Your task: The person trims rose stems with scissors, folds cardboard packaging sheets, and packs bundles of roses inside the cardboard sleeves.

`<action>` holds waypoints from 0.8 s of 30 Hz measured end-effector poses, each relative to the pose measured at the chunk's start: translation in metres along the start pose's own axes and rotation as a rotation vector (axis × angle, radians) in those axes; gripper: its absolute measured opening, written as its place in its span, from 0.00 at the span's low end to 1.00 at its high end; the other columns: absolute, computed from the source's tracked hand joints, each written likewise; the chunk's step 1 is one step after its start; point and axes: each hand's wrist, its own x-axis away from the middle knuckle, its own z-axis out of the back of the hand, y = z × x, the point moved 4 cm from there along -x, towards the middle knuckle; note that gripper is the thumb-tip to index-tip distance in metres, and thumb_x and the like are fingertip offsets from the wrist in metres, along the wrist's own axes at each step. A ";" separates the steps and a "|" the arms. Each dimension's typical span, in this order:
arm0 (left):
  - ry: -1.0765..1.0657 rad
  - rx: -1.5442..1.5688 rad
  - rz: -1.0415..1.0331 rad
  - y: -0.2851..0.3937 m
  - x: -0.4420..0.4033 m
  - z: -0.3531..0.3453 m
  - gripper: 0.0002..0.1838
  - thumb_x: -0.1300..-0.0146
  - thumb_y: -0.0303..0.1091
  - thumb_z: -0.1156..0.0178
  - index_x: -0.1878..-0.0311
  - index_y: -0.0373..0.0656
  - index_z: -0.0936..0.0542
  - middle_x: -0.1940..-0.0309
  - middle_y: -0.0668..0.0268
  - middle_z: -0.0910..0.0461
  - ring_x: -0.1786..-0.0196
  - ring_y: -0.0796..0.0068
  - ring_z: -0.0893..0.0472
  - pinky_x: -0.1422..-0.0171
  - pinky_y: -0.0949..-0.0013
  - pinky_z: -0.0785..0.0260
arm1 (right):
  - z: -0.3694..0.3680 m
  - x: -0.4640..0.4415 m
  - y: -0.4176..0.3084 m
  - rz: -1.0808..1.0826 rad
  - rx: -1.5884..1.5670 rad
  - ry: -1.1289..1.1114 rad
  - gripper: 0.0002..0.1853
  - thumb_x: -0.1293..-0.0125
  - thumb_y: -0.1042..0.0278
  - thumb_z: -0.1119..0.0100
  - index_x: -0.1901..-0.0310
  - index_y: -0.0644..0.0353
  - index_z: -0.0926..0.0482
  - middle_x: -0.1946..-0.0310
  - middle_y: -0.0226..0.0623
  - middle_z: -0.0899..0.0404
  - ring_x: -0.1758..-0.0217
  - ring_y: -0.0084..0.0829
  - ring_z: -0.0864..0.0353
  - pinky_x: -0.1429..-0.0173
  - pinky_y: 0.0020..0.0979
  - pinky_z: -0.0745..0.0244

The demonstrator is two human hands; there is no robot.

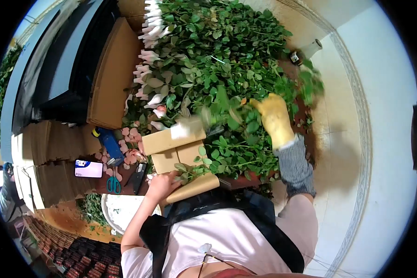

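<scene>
My right hand, in a yellow glove, is closed round the stem of a rose over the leafy pile. That rose's pale wrapped head is smeared by motion and hangs above the cardboard. My bare left hand has its fingers bent on the near edge of a brown cardboard sheet, next to some rose leaves. The folded cardboard lies in front of my body. A large pile of roses covers the table, white-sleeved heads to the left and stems to the right.
Left of the cardboard are pink petals, a blue tape dispenser, scissors, a black tool and a phone. Stacked cardboard stands further left. A white tub is below; a glass bottle stands back right.
</scene>
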 end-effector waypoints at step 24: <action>0.145 0.604 -0.129 -0.018 -0.007 -0.020 0.14 0.38 0.25 0.31 0.51 0.36 0.22 0.57 0.58 0.17 0.57 0.70 0.18 0.51 0.69 0.25 | -0.140 -0.019 -0.122 -0.464 -0.572 -0.222 0.19 0.34 0.75 0.41 0.42 0.49 0.18 0.56 0.42 0.14 0.54 0.39 0.14 0.44 0.42 0.20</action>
